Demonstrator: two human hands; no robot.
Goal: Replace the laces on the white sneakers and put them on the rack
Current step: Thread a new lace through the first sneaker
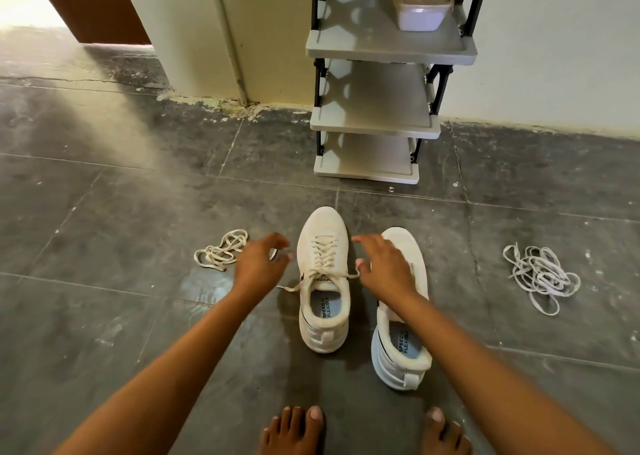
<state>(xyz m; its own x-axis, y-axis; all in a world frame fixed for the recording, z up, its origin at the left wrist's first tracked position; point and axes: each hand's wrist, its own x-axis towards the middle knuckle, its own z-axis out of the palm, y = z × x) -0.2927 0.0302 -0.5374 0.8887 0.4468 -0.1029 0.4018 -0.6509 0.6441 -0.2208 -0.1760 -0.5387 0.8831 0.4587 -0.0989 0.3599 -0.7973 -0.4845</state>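
Note:
Two white sneakers stand on the dark tiled floor with their toes toward the rack. The left sneaker (323, 281) is laced, and its lace ends trail loose to both sides. The right sneaker (401, 316) is partly covered by my right forearm, so its lacing is hidden. My left hand (261, 264) hovers just left of the laced sneaker with its fingers loosely curled and nothing in them. My right hand (384, 264) is between the two sneakers, fingers spread, close to the right lace end; whether it touches the lace I cannot tell.
A loose cream lace (221, 252) lies on the floor at left. A tangle of white laces (540, 274) lies at right. The grey three-tier shoe rack (377, 125) stands against the wall with a plastic box (420, 2) on top. My bare feet (294, 430) are at the bottom edge.

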